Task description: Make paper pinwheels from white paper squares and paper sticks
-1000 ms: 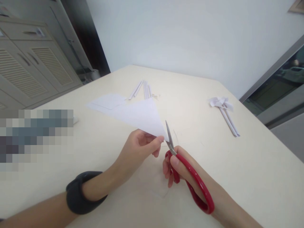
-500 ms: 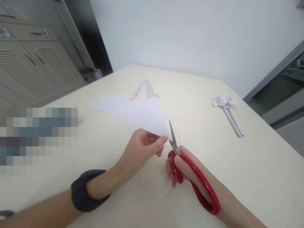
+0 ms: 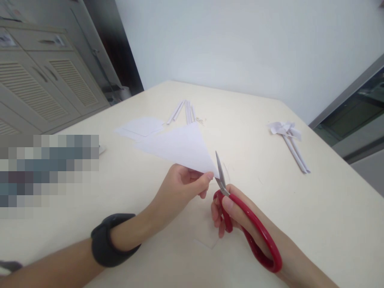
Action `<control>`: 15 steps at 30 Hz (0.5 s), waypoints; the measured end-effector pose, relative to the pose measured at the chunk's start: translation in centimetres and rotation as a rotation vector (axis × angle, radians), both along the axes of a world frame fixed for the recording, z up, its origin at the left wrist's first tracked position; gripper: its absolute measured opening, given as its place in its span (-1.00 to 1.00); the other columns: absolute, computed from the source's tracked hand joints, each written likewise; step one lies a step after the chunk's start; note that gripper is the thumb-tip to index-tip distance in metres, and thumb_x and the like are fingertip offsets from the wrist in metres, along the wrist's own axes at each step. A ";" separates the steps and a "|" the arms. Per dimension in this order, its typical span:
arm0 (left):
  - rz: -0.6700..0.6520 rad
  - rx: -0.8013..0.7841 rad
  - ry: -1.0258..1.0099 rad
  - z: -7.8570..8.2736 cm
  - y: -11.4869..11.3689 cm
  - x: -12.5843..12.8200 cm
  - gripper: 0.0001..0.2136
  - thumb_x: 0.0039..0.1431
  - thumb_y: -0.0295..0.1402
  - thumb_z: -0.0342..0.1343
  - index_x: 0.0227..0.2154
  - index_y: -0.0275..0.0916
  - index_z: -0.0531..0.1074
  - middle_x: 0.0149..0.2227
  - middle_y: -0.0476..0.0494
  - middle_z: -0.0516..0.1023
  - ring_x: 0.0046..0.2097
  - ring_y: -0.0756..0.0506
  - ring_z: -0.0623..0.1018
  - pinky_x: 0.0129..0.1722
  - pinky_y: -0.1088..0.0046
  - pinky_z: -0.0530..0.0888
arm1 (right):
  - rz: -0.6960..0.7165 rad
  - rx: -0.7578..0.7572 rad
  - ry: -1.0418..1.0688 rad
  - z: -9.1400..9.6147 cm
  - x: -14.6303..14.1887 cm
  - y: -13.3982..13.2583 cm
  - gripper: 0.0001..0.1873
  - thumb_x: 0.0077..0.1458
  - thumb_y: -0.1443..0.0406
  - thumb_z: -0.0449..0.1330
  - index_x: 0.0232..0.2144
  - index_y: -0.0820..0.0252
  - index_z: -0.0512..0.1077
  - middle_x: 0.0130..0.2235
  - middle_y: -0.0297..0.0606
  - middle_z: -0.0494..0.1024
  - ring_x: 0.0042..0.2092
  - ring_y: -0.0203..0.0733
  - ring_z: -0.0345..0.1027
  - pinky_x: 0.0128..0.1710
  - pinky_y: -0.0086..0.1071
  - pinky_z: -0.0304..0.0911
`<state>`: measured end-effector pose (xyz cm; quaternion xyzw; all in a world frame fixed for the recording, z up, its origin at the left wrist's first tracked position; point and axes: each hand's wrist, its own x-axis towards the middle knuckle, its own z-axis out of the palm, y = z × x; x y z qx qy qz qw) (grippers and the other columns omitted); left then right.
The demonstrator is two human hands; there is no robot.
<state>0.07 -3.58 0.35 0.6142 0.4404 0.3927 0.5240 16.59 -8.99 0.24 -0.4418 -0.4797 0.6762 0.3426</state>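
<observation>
My left hand (image 3: 180, 188) pinches the near corner of a white paper folded into a triangle (image 3: 180, 146), held just above the cream table (image 3: 315, 208). My right hand (image 3: 237, 218) grips red-handled scissors (image 3: 249, 230). Their steel blades (image 3: 220, 174) point away from me and touch the paper's corner right beside my left thumb. A dark band sits on my left wrist.
Flat white sheets (image 3: 139, 127) lie beyond the triangle, with several rolled paper sticks (image 3: 184, 111) behind them. A paper pinwheel on sticks (image 3: 288, 138) lies at the right. A blurred patch covers the table's left side. Cabinets stand at the far left.
Both hands, the paper and the scissors have drifted slightly right in view. The blades have come closer to the paper's corner.
</observation>
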 end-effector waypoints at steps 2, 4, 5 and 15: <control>0.001 0.004 0.008 0.0 0.0 0.0 -0.69 0.14 -0.34 0.03 -0.69 -0.27 0.24 -0.68 0.06 0.28 -0.56 0.05 0.29 -0.50 0.51 0.26 | 0.002 0.004 -0.008 -0.1 0.0 0.0 -0.70 0.17 0.05 0.02 -0.37 0.16 0.24 -0.40 -0.33 0.37 -0.36 -0.29 0.25 -0.27 -0.34 0.17; -0.003 0.005 0.015 -0.1 0.0 0.0 -0.69 0.14 -0.32 0.03 -0.70 -0.27 0.25 -0.67 0.05 0.28 -0.56 0.04 0.29 -0.49 0.50 0.26 | 0.001 0.011 -0.015 -0.3 0.1 0.0 -0.70 0.17 0.05 0.01 -0.37 0.16 0.24 -0.40 -0.33 0.37 -0.37 -0.29 0.26 -0.27 -0.33 0.17; -0.004 0.007 0.012 -0.1 0.0 0.0 -0.69 0.14 -0.32 0.03 -0.69 -0.27 0.26 -0.67 0.05 0.29 -0.55 0.04 0.29 -0.49 0.50 0.27 | -0.002 0.014 -0.019 -0.4 0.1 0.0 -0.70 0.17 0.05 0.01 -0.37 0.16 0.24 -0.40 -0.33 0.37 -0.37 -0.29 0.26 -0.27 -0.33 0.17; -0.015 0.000 -0.009 0.3 0.0 0.0 -0.70 0.13 -0.35 0.03 -0.70 -0.26 0.26 -0.68 0.05 0.28 -0.56 0.04 0.29 -0.48 0.51 0.27 | 0.009 0.005 -0.043 -0.1 0.1 0.0 -0.69 0.17 0.04 0.00 -0.38 0.15 0.24 -0.41 -0.34 0.37 -0.37 -0.26 0.28 -0.26 -0.31 0.16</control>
